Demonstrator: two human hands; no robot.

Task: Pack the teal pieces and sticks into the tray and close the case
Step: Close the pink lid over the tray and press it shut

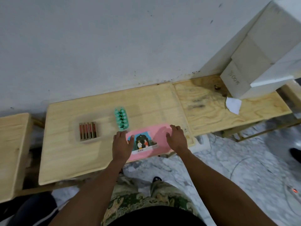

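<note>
A pink case (156, 145) with a picture label lies flat and shut near the front edge of the pale wooden table (68, 152). My left hand (123, 144) rests on its left end with fingers spread. My right hand (176, 138) lies on its right end, fingers apart too. Just behind the case's left corner sits a cluster of teal pieces (121, 118) in rows. Farther left stands a clear tray (88, 132) holding several red and dark sticks.
A rougher plywood board (228, 110) adjoins the table on the right, with stacked white boxes (254, 62) and a scrap of white paper (233, 105). Another wooden surface (13, 144) stands at the left. The wall is close behind. Marble floor lies below.
</note>
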